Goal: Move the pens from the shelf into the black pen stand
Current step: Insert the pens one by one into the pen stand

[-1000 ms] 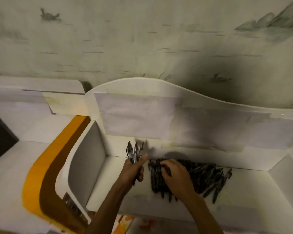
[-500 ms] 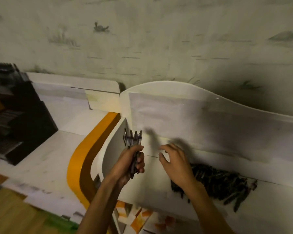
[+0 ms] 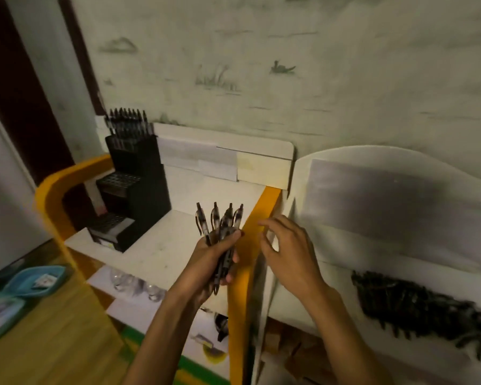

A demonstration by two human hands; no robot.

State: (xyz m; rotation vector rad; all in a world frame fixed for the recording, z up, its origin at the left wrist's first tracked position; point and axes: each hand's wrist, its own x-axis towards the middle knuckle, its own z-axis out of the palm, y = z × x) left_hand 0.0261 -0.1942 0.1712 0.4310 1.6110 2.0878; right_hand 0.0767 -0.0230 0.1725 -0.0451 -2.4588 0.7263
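Domestic room, likely child's study corner — white desk shelf unit (image 3: pixel 206 247) with curved orange trim (image 3: pixel 250 245), wavy back panel (image 3: pixel 400 195). Wallpaper (image 3: pixel 289 65) printed with ducks and reeds. Tiered black pen stand (image 3: pixel 134 184) part-filled; heap of pens (image 3: pixel 425 309) on shelf. Wooden floor (image 3: pixel 53 343), blue case (image 3: pixel 36 280) below — home furnishings, not office.

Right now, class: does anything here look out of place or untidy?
Yes. The loose pens lie in a jumbled heap on the right shelf, not standing in the black pen stand on the left, where only the top tier holds any. The left hand grips a bunch.
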